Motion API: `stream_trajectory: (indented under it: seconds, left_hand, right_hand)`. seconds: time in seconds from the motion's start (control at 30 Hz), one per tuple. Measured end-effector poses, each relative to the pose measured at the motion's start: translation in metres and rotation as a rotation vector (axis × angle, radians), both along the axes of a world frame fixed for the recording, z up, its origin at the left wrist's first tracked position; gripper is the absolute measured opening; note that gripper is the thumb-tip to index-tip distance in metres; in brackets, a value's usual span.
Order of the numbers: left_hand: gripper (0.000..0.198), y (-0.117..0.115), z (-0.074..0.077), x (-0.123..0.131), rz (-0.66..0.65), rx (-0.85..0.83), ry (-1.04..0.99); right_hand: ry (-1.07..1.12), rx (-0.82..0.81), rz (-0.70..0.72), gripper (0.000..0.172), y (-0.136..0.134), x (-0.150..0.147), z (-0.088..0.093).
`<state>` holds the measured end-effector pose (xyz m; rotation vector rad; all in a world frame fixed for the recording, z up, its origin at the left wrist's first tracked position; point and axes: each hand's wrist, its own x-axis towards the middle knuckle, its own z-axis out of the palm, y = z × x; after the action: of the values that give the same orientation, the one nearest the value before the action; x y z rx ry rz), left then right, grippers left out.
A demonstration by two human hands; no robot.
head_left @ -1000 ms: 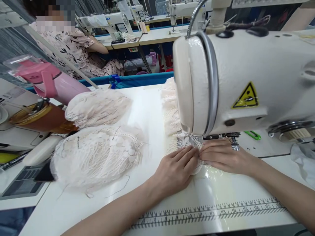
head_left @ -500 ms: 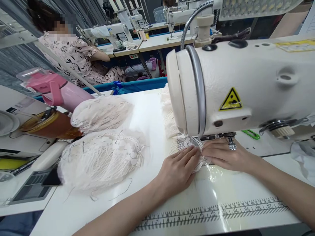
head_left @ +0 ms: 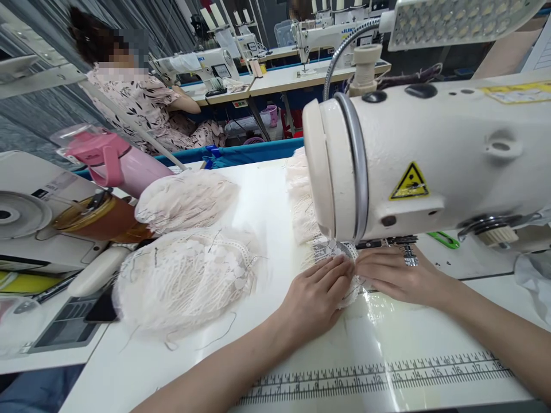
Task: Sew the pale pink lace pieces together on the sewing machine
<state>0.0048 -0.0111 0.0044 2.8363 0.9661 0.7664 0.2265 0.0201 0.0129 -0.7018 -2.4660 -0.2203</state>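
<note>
White lace fabric (head_left: 352, 293) lies below the head of the sewing machine (head_left: 456, 143), and part of it runs back along the machine's left side. My left hand (head_left: 316, 293) presses on the lace with its fingers held together, pinching the edge. Close beside it, my right hand (head_left: 400, 276) grips the same lace from the right, its fingers partly under the machine head. The fingertips of both hands nearly meet. The machine head hides the needle. A silver ring-like piece (head_left: 410, 256) shows over the right fingers.
Two piles of cream lace pieces (head_left: 185, 281) lie left on the white table. A pink thermos (head_left: 124, 163) and an amber container (head_left: 97, 218) stand farther left. A printed ruler (head_left: 374, 376) runs along the front edge. Green snips (head_left: 445, 240) lie right; a person sits beyond.
The camera view has shifted slightly, so everything appears a little lower and farther right. Both hands stay on the lace in almost the same position.
</note>
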Motion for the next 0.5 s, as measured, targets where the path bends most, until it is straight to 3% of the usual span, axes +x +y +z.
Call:
stream_trajectory:
  seconds: [0.1, 0.2, 0.5]
  left_hand:
    - [0.021, 0.000, -0.001, -0.002, 0.023, -0.006, 0.008]
    - [0.015, 0.001, -0.002, -0.004, 0.069, -0.017, 0.004]
    - [0.024, 0.007, -0.002, -0.007, 0.154, -0.044, -0.022]
  right_hand:
    - [0.024, 0.072, 0.088, 0.014, -0.001, -0.004, -0.001]
    - [0.031, 0.004, 0.154, 0.018, -0.001, -0.008, -0.006]
    - [0.023, -0.122, 0.076, 0.025, -0.002, -0.012, -0.021]
